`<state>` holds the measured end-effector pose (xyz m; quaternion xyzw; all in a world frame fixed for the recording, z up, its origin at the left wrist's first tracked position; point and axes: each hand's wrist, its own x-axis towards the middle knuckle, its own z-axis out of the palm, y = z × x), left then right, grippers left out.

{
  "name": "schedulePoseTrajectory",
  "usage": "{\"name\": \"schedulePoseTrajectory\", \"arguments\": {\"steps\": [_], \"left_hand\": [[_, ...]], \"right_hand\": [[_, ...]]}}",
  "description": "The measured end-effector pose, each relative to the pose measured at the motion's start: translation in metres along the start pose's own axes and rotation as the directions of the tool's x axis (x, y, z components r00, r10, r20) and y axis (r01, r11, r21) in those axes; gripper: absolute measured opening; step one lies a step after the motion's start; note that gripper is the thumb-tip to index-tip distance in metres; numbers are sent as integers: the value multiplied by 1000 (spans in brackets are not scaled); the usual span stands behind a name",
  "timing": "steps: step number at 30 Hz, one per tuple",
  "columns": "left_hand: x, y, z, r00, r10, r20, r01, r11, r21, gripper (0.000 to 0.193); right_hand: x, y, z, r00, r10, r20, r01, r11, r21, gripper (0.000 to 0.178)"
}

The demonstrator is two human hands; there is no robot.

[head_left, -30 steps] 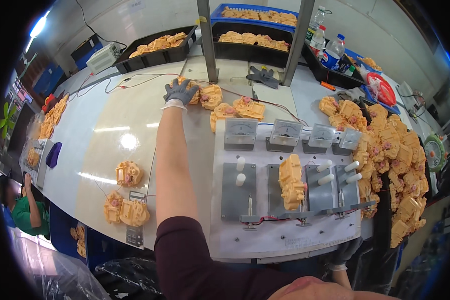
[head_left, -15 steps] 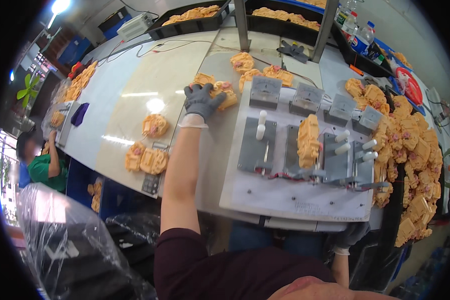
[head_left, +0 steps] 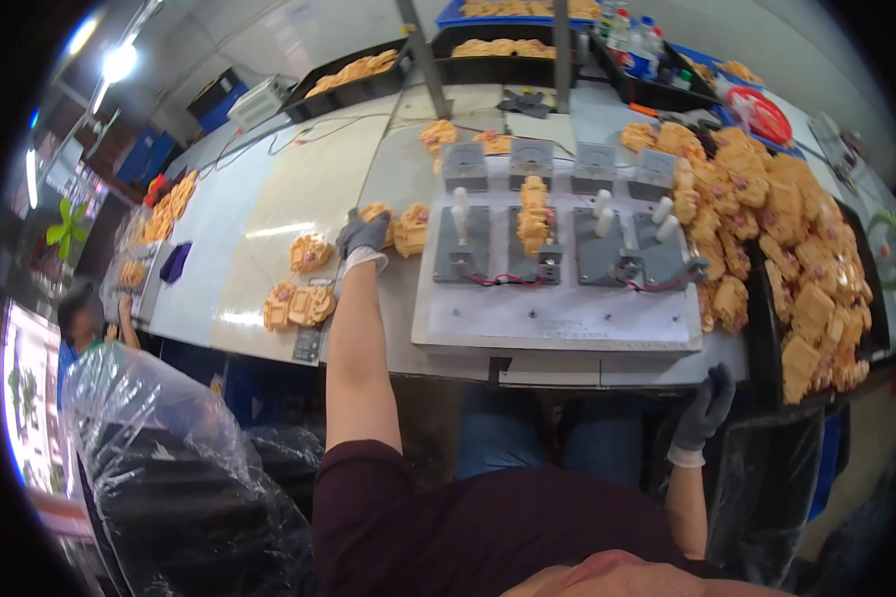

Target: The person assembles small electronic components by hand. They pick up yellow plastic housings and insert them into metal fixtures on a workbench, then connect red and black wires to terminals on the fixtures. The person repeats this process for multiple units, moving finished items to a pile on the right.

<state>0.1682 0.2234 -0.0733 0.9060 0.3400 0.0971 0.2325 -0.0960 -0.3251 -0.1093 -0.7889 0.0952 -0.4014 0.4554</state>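
My left hand, in a grey glove with a white cuff, reaches over the bench with its fingers closed on a light-orange moulded plastic part, which they partly cover. Right beside it lies a second orange part with a pinkish patch. My right hand, gloved the same way, is below the bench's front edge, fingers stretched out and nothing in them. Between the hands sits a test fixture with a white base, grey blocks, white pegs and several meters. One orange part stands upright on it.
A large heap of orange parts fills the right side, partly in a black tray. Loose parts lie left of my forearm. Black trays, metal posts and bottles stand at the back. Another person sits far left.
My left hand has drawn nearer to me, and the two orange parts by it have come along. My right hand has risen into fuller view. The whole view has shifted.
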Motion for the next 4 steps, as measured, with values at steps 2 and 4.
{"name": "schedulePoseTrajectory", "arguments": {"steps": [2, 4], "left_hand": [[1, -17, 8, 990, -31, -138, 20, 997, -80, 92], [-8, 5, 12, 988, 28, -151, -38, 997, -67, 89]], "right_hand": [[9, -17, 2, 999, -35, -21, 34, 999, -40, 23], [28, -28, 10, 998, -59, 27, 55, 991, 120, 24]]}}
